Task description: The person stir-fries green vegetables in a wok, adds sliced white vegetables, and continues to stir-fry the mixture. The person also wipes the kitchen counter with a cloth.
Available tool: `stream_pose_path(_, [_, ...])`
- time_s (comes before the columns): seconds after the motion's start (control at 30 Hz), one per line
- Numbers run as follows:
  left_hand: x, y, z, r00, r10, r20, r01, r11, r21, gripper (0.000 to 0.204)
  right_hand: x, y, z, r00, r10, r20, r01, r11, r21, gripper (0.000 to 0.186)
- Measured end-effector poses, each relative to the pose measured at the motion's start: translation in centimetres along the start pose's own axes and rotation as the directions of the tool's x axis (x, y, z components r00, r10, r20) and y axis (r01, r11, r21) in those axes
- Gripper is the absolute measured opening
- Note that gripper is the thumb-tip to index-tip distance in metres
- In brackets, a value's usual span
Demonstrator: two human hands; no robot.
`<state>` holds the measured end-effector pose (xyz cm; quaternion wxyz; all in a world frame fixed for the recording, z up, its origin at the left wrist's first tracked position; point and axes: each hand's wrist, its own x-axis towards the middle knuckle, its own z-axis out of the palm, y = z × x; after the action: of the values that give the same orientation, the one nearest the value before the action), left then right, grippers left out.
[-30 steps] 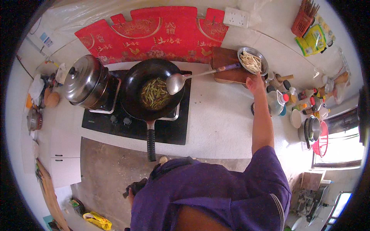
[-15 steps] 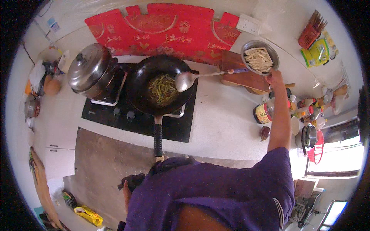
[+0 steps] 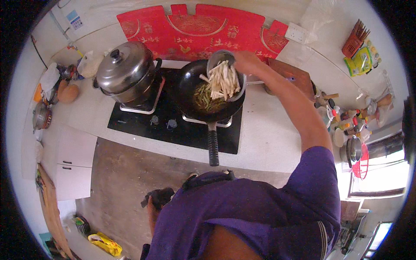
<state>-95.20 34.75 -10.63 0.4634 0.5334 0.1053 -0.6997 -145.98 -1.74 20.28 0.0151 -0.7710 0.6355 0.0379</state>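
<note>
Over the far right of the black wok (image 3: 186, 86), my right hand (image 3: 249, 64) grips the rim of a metal bowl (image 3: 221, 56), tilted sharply toward the wok. Pale cut strips (image 3: 226, 80) spill over its lip and down toward the green strips (image 3: 203, 97) cooking in the wok. The ladle's handle (image 3: 255, 82) sticks out to the right beneath my forearm; the bowl and strips hide its head. Low beside my body, my left hand (image 3: 152, 207) is closed on a dark cloth (image 3: 159, 197). The wok's handle (image 3: 213, 145) points toward me, untouched.
A lidded steel pot (image 3: 125, 71) occupies the left burner of the black gas stove (image 3: 138, 125). A wooden cutting board (image 3: 297, 78) lies right of the wok, with several bottles (image 3: 346, 123) beyond. A red panel (image 3: 195, 30) covers the wall behind.
My right hand has carried the bowl left from above the cutting board to the wok and tipped it; strips are now falling out. The view has shifted. My left hand still holds the cloth.
</note>
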Motion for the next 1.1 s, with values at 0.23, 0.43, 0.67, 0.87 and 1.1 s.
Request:
stream_pose_path(0.23, [2.4,2.1,-4.0,0.987,0.136,-0.080,-0.137,0.991,0.000,0.043,2.3,-7.4,1.6,0.968,-0.020,-0.250,-0.038,0.973,-0.227,0.026])
stream_pose_path(0.43, [2.8,3.2,-3.6,0.961,0.276,-0.024,-0.277,0.960,-0.039,0.041,2.3,-7.5,0.7,0.978,0.033,-0.206,-0.082,0.968,-0.238,0.027])
stream_pose_path(0.67, [2.1,5.5,-1.9,0.971,0.230,-0.071,-0.225,0.972,0.074,0.034,-0.6,-4.5,-0.4,0.937,0.097,-0.337,-0.135,0.987,-0.091,0.027])
stream_pose_path(0.87, [1.0,7.1,2.5,0.942,0.334,0.026,-0.331,0.919,0.212,0.037,-6.2,-1.8,0.3,0.921,0.335,-0.198,-0.087,0.673,0.735,0.033])
stream_pose_path(1.1, [0.1,7.5,5.7,0.930,0.360,0.072,-0.367,0.903,0.225,0.040,-9.9,-1.4,1.3,0.938,0.340,-0.064,-0.120,0.494,0.861,0.033])
